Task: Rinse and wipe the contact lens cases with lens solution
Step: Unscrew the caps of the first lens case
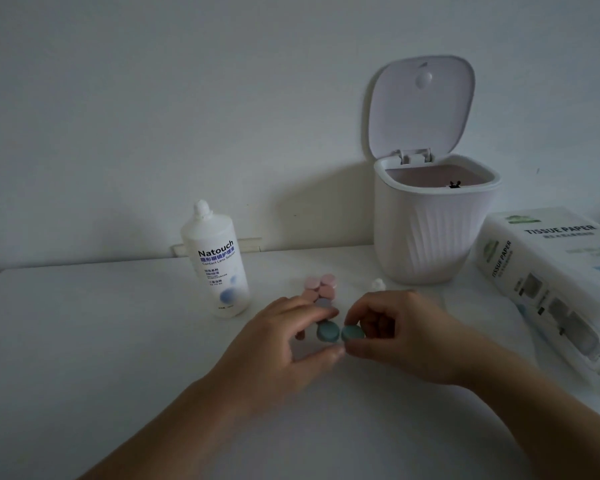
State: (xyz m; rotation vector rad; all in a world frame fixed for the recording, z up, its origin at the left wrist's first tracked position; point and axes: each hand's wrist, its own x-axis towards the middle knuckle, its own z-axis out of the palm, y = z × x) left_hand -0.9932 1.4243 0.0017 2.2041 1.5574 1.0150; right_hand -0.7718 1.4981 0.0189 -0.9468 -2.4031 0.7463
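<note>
The teal lens case (pixel 340 332) lies on the white table (pixel 84 341), near the middle, between the two hands. The left hand (pixel 278 341) comes in from the near left, palm down, forearm angled toward the centre; its thumb and curled fingers close around the case's left cup. The right hand (pixel 395 336) reaches in from the near right, wrist bent a little, and its thumb and forefinger pinch the cap of the right cup, the other fingers curled behind.

Just beyond the left hand's fingers, more lens cases (pixel 319 287) in pink and grey sit in a close group, some partly hidden by the fingers. The solution bottle (pixel 215 261) stands upright to the left of them, its cap off. A small white cap (pixel 379 284) sits to the right of the pink cases, near the bin. Farther right, against the wall, stands a white bin (pixel 426 233) with its lid raised. A tissue pack (pixel 551 278) lies at the right edge.
</note>
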